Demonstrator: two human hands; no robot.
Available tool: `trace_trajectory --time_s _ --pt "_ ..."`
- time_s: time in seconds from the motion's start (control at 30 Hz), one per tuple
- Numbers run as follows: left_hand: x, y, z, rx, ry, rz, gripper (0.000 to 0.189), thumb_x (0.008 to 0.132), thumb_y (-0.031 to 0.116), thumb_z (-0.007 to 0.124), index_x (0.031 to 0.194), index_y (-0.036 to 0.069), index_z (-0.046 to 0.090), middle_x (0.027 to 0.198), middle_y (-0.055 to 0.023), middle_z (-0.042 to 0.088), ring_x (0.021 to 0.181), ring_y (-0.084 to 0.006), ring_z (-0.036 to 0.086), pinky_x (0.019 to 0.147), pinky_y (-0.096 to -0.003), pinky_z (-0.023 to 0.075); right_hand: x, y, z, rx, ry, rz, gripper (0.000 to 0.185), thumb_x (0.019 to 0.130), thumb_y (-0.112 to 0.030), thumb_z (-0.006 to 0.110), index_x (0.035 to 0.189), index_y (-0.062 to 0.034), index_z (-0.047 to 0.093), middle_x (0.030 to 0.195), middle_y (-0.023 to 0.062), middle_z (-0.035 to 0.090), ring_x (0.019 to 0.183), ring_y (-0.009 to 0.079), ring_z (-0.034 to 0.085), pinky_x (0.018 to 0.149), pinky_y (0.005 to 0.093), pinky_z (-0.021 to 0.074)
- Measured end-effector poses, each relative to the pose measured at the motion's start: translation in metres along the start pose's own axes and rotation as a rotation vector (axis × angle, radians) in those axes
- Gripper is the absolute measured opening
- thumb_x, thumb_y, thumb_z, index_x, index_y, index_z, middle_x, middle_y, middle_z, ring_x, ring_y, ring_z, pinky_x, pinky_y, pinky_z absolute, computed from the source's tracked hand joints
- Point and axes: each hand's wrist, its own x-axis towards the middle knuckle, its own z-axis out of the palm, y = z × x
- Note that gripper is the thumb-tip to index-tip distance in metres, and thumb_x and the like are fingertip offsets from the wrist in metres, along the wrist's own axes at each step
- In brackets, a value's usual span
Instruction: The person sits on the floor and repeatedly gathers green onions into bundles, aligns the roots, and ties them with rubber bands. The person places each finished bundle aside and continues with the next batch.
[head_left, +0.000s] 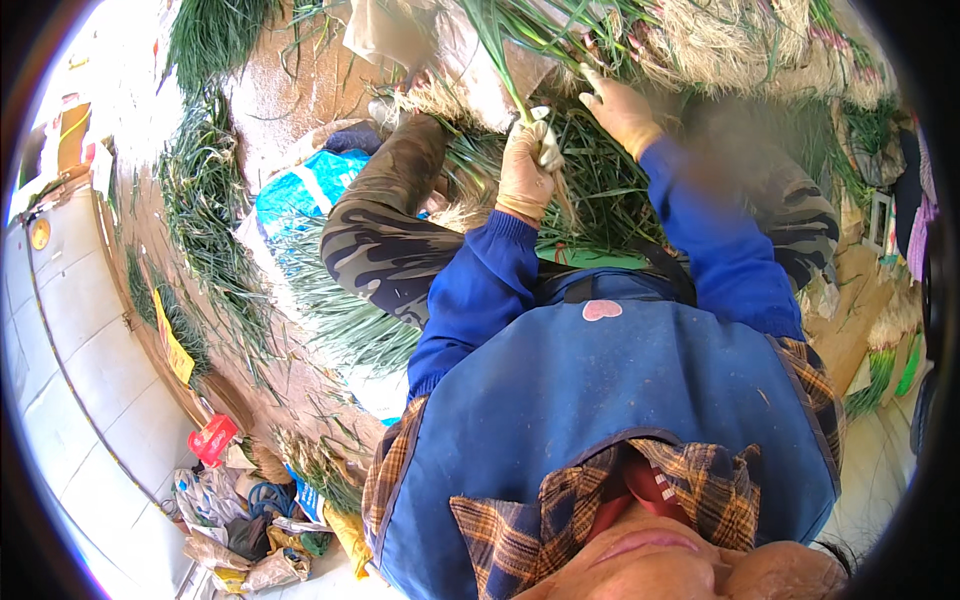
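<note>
My left hand (529, 169), in a pale glove, is closed around a few green onions (501, 64). Their long leaves point up and away, while thin pale roots hang below the fist. To its right, my gloved right hand (621, 111) has its index finger stretched out at the stems of a pile of green onions (615, 37); no stalk shows in its grip. Loose green leaves (600, 169) lie thick between my knees, beneath both hands.
Rooted onion bundles (735, 45) are heaped at the far right. A blue bag (307, 187) and a spread of onion leaves (352, 300) lie beside my left leg. Leaf piles (202, 202) line the left. Crumpled bags (247, 525) and a red container (212, 439) sit lower left.
</note>
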Motion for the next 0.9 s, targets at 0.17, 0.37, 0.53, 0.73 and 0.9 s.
trace_trajectory --time_s 0.17,0.37,0.53,0.73,0.9 --pt "0.011 0.001 -0.015 0.206 0.002 0.014 0.022 0.098 0.017 0.054 0.116 0.006 0.060 0.055 0.0019 0.047 0.043 -0.0092 0.037 0.041 -0.0258 0.0293 0.008 -0.002 -0.006 -0.080 -0.076 0.079 0.029 0.088 -0.038 0.058 0.095 -0.0104 0.063 0.086 0.0154 0.066 0.082 0.0379 0.063 0.071 0.0492 0.0491" --pt "0.026 -0.014 -0.015 0.149 -0.050 0.046 0.032 0.100 0.023 0.051 0.122 0.000 0.057 0.096 -0.0107 0.068 0.082 -0.0189 0.064 0.075 -0.0305 0.0542 -0.051 -0.032 -0.024 0.412 -0.226 -0.262 0.041 0.088 -0.048 0.062 0.092 -0.0085 0.070 0.082 0.0174 0.065 0.073 0.0366 0.061 0.066 0.0419 0.0477" --pt "0.024 -0.020 -0.006 0.418 0.126 0.072 0.014 0.097 0.015 0.054 0.091 0.005 0.060 0.063 -0.0046 0.059 0.045 -0.0126 0.050 0.043 -0.0255 0.0431 -0.023 -0.053 -0.027 0.505 0.109 -0.042 0.064 0.083 -0.057 0.065 0.111 0.0000 0.064 0.099 0.0201 0.068 0.090 0.0318 0.066 0.078 0.0381 0.0502" --pt "0.019 -0.042 0.007 0.340 0.156 0.152 0.013 0.095 0.018 0.057 0.091 0.006 0.058 0.067 -0.0028 0.056 0.050 -0.0126 0.049 0.046 -0.0261 0.0451 -0.012 -0.064 -0.004 1.351 -0.138 0.365 0.030 0.086 -0.029 0.071 0.099 -0.0020 0.066 0.084 0.0080 0.066 0.071 0.0150 0.060 0.064 0.0285 0.0484" --pt "0.015 -0.042 0.010 0.244 0.172 0.129 0.015 0.098 0.021 0.053 0.096 0.007 0.059 0.072 0.0010 0.053 0.054 -0.0094 0.045 0.045 -0.0231 0.0378 -0.032 -0.071 -0.007 1.483 -0.048 0.405 0.023 0.096 -0.027 0.058 0.096 -0.0055 0.068 0.074 -0.0003 0.063 0.058 0.0087 0.054 0.052 0.0231 0.0440"
